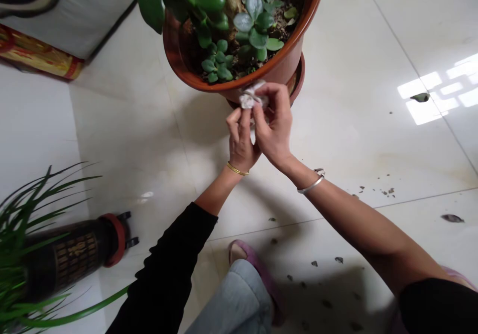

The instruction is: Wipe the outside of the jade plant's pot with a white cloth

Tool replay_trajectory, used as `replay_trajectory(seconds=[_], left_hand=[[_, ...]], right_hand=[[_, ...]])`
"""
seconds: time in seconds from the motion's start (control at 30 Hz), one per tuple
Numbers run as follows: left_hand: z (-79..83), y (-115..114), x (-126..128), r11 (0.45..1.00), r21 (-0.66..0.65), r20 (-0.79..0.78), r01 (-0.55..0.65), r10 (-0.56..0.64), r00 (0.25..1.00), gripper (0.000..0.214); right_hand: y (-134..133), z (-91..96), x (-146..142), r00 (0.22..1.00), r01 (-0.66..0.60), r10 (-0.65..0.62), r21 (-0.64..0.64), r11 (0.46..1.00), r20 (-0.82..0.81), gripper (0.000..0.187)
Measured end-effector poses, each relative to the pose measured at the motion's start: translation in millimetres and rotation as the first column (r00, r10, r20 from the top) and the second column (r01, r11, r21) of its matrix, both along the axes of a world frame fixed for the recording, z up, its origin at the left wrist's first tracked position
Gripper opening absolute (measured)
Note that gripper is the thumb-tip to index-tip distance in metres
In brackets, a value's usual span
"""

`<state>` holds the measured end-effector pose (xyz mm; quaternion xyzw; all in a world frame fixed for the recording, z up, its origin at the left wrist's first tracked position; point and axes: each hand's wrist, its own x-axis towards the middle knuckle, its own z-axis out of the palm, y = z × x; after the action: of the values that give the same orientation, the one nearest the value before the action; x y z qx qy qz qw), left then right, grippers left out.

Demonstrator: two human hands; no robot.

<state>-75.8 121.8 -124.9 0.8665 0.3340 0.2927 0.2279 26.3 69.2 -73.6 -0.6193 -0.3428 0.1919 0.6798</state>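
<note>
Both hands meet just in front of a large reddish-brown plant pot (278, 72), which holds succulents (256, 23) in soil. Between the fingers is a crumpled whitish wad (248, 99), perhaps tissue or cloth; its exact kind is unclear. My right hand (275, 120) pinches it from the right with thumb and bent fingers. Below and to the left, my left hand (242, 140) has its fingertips up against the same wad. Part of the wad lies hidden behind the fingers. A saucer (299, 77) shows under the pot's right side.
Fallen leaves (452, 218) and crumbs of dirt (388, 192) are scattered on the pale tiled floor. At the lower left stands a dark pot (74, 259) with long grassy leaves. A white box-like object (93, 13) and a red-gold package (41, 53) are at the upper left.
</note>
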Motion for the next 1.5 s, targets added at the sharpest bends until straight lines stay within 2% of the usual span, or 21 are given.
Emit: replay_trajectory(seconds=[0.07, 0.13, 0.27, 0.37, 0.5, 0.53, 0.6, 0.7, 0.77, 0.87, 0.97, 1.03, 1.17, 1.23, 1.3, 1.37, 1.5], left_hand=[[3.5, -3.2, 2.4, 0.999, 0.033, 0.029, -0.013, 0.012, 0.999, 0.065], [8.7, -4.2, 9.9, 0.999, 0.027, 0.034, -0.042, 0.041, 0.999, 0.064], [12.3, 1.1, 25.1, 0.991, 0.036, 0.026, -0.126, 0.125, 0.992, 0.057], [2.5, 1.7, 20.7, 0.99, 0.088, 0.0, -0.111, 0.112, 0.994, 0.051], [-12.1, -8.1, 2.9, 0.99, 0.133, 0.005, -0.052, 0.051, 0.999, 0.054], [-12.5, -10.7, 0.7, 0.989, 0.143, 0.004, -0.032, 0.032, 0.999, 0.055], [-8.5, -13.0, 1.9, 0.99, 0.142, 0.003, 0.006, -0.007, 1.0, 0.054], [2.3, -8.2, 14.4, 0.996, 0.094, 0.029, 0.002, -0.005, 1.0, 0.052], [5.3, -2.3, 22.3, 0.996, 0.082, 0.042, -0.023, 0.02, 0.999, 0.05], [-2.1, 2.0, 22.0, 0.995, 0.085, 0.035, -0.048, 0.045, 0.998, 0.048], [-16.8, -2.7, 6.8, 0.996, 0.067, 0.006, -0.057, 0.057, 0.998, 0.053], [-24.2, -7.9, -5.3, 0.998, 0.061, -0.008, -0.01, 0.01, 1.0, 0.061], [-23.1, -12.5, -13.9, 0.983, 0.116, -0.001, 0.144, -0.144, 0.99, 0.065], [-15.6, -9.4, -7.5, 0.974, 0.178, -0.065, 0.144, -0.134, 0.989, 0.061], [-7.5, -3.2, 3.3, 0.962, 0.248, -0.174, 0.114, -0.072, 0.982, 0.057], [-3.1, 4.7, 14.7, 0.951, 0.293, -0.251, 0.097, -0.021, 0.968, 0.054], [-12.4, 17.9, 27.8, 0.947, 0.295, -0.296, 0.124, -0.033, 0.955, 0.052]], right_hand=[[-6.8, 7.5, 1.3, 0.992, 0.12, -0.118, 0.032, 0.992, -0.051, 0.016], [-6.9, 16.7, 3.4, 0.983, 0.179, -0.175, 0.079, 0.981, -0.063, 0.014], [8.3, 23.9, 4.9, 0.995, 0.1, -0.099, 0.092, 0.991, -0.023, 0.013], [14.2, 10.6, 4.0, 0.998, 0.069, -0.069, 0.122, 0.99, -0.003, 0.008], [4.0, -17.2, 3.9, 0.995, -0.093, 0.095, 0.069, 0.993, -0.028, 0.014], [0.8, -22.2, 4.4, 0.994, -0.1, 0.102, 0.051, 0.994, -0.043, 0.018], [-1.9, -27.6, 6.4, 0.998, -0.03, 0.031, 0.038, 0.999, -0.049, 0.024], [6.4, -26.5, 10.4, 0.996, 0.088, -0.089, 0.048, 0.995, -0.002, 0.031], [16.6, -23.6, 12.2, 0.995, 0.094, -0.095, 0.049, 0.994, 0.01, 0.033], [26.1, -23.7, 11.6, 1.0, 0.022, -0.023, 0.058, 0.998, 0.013, 0.028], [21.2, -33.2, 7.2, 0.993, -0.107, 0.102, 0.098, 0.989, 0.062, 0.021], [11.2, -42.4, 3.7, 0.989, -0.132, 0.126, 0.082, 0.988, 0.072, 0.019], [-10.8, -51.1, 1.0, 0.998, -0.014, 0.012, 0.032, 0.999, 0.058, 0.02], [-14.4, -46.8, 4.4, 0.995, 0.035, -0.04, 0.062, 0.997, 0.086, 0.022], [-10.4, -39.1, 11.0, 0.988, 0.07, -0.081, 0.088, 0.994, 0.128, 0.027], [-1.6, -32.7, 19.3, 0.983, 0.093, -0.102, 0.065, 0.994, 0.155, 0.03], [14.2, -37.8, 33.2, 0.982, 0.06, -0.05, -0.05, 0.997, 0.181, 0.03]])
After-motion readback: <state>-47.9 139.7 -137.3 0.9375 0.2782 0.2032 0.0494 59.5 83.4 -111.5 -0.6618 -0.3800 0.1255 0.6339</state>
